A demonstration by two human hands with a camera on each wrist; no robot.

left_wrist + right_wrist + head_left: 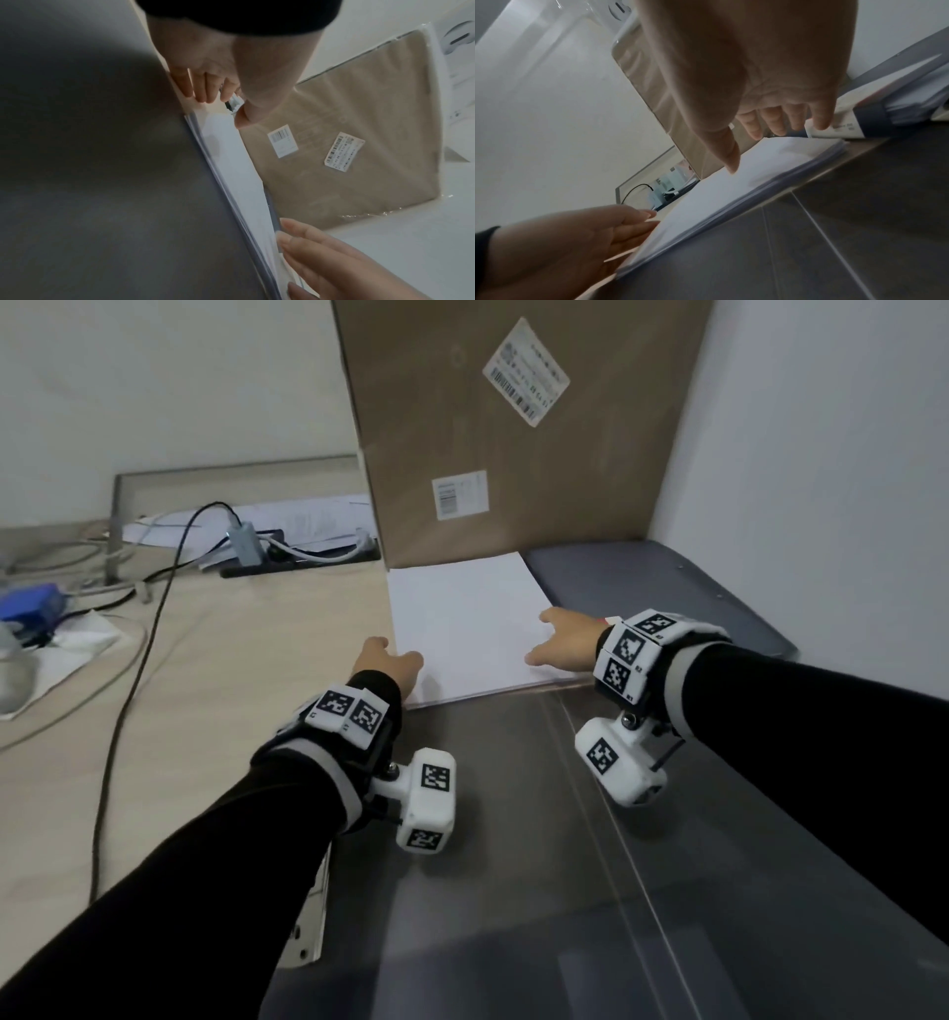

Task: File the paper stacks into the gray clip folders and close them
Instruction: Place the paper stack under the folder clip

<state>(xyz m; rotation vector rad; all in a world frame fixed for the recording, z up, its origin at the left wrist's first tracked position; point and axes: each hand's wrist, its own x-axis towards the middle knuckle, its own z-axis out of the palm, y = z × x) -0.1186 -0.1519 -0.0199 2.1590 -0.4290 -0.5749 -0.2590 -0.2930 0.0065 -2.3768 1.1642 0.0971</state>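
A white paper stack (462, 629) lies flat on the desk, just beyond an open gray clip folder (513, 865) spread out in the foreground. My left hand (390, 665) is at the stack's near left corner: its fingers touch the left edge and the thumb hovers over the top sheet. My right hand (565, 644) spans the stack's right edge with spread, straight fingers, and its thumb tip rests on the paper (731, 192). The wrist views show both hands (218, 101) (770, 138) flanking the stack (231, 162). A second gray folder (642, 588), shut and full of paper, lies to the right.
A large brown cardboard package (513, 428) leans upright just behind the stack. A white wall closes the right side. At the back left lies a power strip (303, 552) with plugs and papers, and a black cable (138, 670) runs across the wooden desk. A blue object (31, 608) sits at far left.
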